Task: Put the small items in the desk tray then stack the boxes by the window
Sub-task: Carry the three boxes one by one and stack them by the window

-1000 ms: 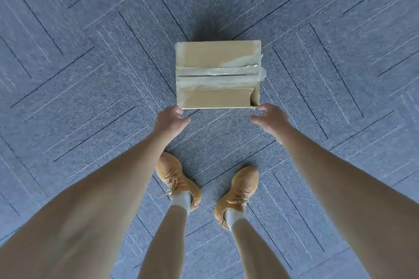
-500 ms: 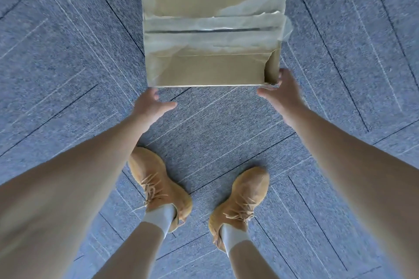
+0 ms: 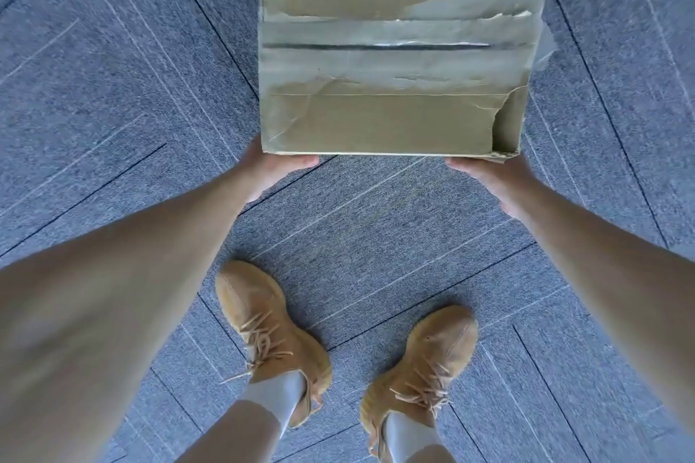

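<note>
On grey carpet tiles (image 3: 113, 94), seen from above, nearest item first.

1. Pair of tan lace-up shoes (image 3: 270, 334), pale socks, planted side by side, toes pointing toward the box.

2. Two bare forearms, reaching forward and outward from the lower corners.

3. Left hand (image 3: 270, 173): at the near left corner of the box, thumb lying along the bottom edge, fingers passing out of sight beneath. Appears to cup the underside; the finger curl itself is hidden.

4. Right hand (image 3: 492, 177): at the near right corner, mirrored pose, thumb at the bottom edge, fingers tucked under and hidden. The hands are set well apart, one at each corner, and nothing is in the gap between them.

5. Cardboard box (image 3: 395, 49): brown, closed, directly ahead of both hands and centred between them, far edge cut off by the top of the view. Its long axis runs left to right, square across the person's stance, so neither hand is plainly the nearer. It appears to be borne clear of the floor on the two hands. Flaps meet at a dark seam covered by wide clear tape, wrinkled and peeling; near right corner torn open.

Markings: none legible; no brand, label or print is visible on the top face.

Judgement: box-stacking stage, carry under way; window and desk tray not in view.
</note>
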The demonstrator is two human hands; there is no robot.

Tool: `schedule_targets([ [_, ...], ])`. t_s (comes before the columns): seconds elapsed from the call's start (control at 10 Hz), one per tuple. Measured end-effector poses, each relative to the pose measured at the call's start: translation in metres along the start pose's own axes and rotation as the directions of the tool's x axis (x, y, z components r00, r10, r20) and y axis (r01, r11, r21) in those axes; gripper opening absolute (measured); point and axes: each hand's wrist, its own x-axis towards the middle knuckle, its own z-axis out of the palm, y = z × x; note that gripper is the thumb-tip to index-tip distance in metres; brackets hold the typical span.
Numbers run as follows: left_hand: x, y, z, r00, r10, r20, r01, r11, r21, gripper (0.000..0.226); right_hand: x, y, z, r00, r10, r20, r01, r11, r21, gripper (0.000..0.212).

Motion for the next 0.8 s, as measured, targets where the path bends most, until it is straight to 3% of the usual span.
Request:
schedule_targets([
  [0.3, -0.030, 0.032, -0.042, 0.985, 0.054, 0.167, -0.046, 0.997, -0.055, 0.057, -0.045, -0.057, -0.003, 0.988, -0.085, 0.131, 0.088, 0.996, -0.019, 0.065],
  [0.4, -0.059, 0.049, -0.076, 0.985, 0.044, 0.167, -0.026, 0.994, -0.106, 0.074, -0.070, -0.095, -0.002, 0.977, -0.098, 0.191, 0.106, 0.994, -0.034, 0.092],
  [0.5, -0.089, 0.067, -0.111, 0.988, 0.051, 0.145, -0.033, 0.992, -0.125, 0.084, -0.097, -0.142, -0.001, 0.956, -0.121, 0.265, 0.133, 0.991, -0.026, 0.081],
  [0.6, -0.127, 0.098, -0.149, 0.994, 0.071, 0.080, -0.055, 0.980, -0.189, 0.080, -0.128, -0.202, -0.002, 0.937, -0.205, 0.282, 0.221, 0.975, -0.026, 0.058],
  [0.8, -0.189, 0.169, -0.239, 0.988, 0.148, -0.037, -0.153, 0.960, -0.233, 0.088, -0.177, -0.330, 0.000, 0.883, -0.373, 0.286, 0.395, 0.919, -0.020, 0.060],
])
